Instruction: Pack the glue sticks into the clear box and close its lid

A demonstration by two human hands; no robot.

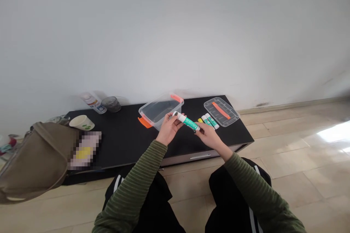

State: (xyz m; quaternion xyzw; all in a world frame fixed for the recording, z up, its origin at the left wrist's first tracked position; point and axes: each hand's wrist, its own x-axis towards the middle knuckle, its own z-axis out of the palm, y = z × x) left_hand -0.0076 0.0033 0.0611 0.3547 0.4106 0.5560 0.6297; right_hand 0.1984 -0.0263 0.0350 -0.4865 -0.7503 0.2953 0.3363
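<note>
A green and white glue stick (188, 122) is held aslant in the air between both hands. My left hand (168, 128) has its fingers closed around the white cap end, at the upper left. On the lower right end, my right hand (209, 134) grips the tube between thumb and fingers. Just beyond the right hand several more glue sticks (210, 121) lie side by side on the black cabinet top, one with a yellow cap. Behind the left hand stands an open clear plastic box (161, 109) with orange latches. Its clear lid (222, 112), with an orange handle, lies at the right.
The black cabinet (120, 142) stands against a pale wall. On its left side are a spray can (93, 102), a dark glass (111, 104), a paper cup (81, 123) and a brown bag (41, 160). A blurred-out pinkish item (86, 151) lies beside the bag.
</note>
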